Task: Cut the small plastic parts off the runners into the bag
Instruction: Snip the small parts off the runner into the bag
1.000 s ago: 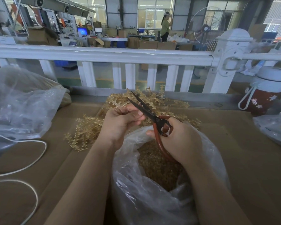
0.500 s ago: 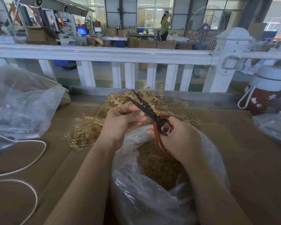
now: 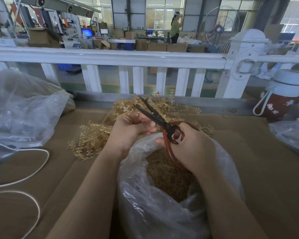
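The right hand (image 3: 192,145) is gripping a pair of scissors (image 3: 160,123) by the red-brown handles, with the fingers passing through the loops. The two dark blades are standing apart and are pointing up and to the left, above the left hand (image 3: 129,130). The left hand is closing around a thin pale runner (image 3: 136,115), which is sticking out a little between the thumb and the fingers, just beside the lower blade; if the blade is touching it, I cannot tell.

Both hands are hanging over the open mouth of a clear plastic bag (image 3: 162,213), which is standing on the brown cardboard surface (image 3: 266,169) close to the person. Inside the bag a heap of small golden-tan parts (image 3: 167,178) is lying. Behind the hands, a pile of uncut runners (image 3: 93,137) of the same colour is spreading over the cardboard, reaching to the white railing (image 3: 110,57).

On the left another clear bag (image 3: 24,109) is resting, and a white cord (image 3: 33,169) is curling near it. On the right a red bottle with a white lid (image 3: 280,102) is standing near the railing post
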A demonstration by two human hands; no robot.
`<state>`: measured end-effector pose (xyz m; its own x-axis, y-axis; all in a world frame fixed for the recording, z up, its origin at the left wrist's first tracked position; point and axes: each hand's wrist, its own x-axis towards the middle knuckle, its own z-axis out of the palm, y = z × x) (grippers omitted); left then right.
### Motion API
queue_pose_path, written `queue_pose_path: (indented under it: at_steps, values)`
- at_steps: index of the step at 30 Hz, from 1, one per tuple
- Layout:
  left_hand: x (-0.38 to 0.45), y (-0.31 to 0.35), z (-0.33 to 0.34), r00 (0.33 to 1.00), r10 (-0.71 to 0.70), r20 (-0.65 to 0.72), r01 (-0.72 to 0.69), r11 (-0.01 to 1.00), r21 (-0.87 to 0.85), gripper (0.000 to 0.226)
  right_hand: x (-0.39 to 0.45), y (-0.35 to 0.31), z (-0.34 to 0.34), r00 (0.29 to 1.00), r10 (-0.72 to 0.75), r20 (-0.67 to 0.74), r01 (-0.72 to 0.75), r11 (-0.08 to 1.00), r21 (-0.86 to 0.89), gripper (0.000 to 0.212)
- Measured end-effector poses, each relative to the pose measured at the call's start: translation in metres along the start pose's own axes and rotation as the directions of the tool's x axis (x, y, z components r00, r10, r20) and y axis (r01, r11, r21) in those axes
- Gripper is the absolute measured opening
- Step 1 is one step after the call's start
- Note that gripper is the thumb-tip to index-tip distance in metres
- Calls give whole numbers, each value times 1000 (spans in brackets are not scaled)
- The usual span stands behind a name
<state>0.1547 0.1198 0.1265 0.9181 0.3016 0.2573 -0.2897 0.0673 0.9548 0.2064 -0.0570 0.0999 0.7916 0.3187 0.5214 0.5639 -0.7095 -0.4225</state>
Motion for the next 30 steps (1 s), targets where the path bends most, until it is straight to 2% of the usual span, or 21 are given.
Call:
queue_pose_path:
  at_steps: [7,12,19,24,28,30]
  values:
    - [0,0,0,999,27,17,-27,999,27,22,0,0,-1,1000,4,1,-4,1000,13,80]
    - [0,1,1,1000,20,19,-19,1000,-16,9,-1,0,0,1000,5,-23,-5,1000,8,80]
    - [0,0,1,1000,18,14,-18,1000,4,12,0,1,1,1000,14,-19,-14,1000,18,80]
    - [-3,4,1,1000,-14,11,15,999,-37,14,-1,-2,0,1000,-15,-11,16,999,40,66]
    - [-3,6,0,988,-151,-45,142,978,-154,16,-3,-3,0,998,61,30,-67,965,253,54]
    - [-3,6,0,974,-219,-47,208,962,-176,18,-1,-4,0,988,135,75,-153,912,381,37]
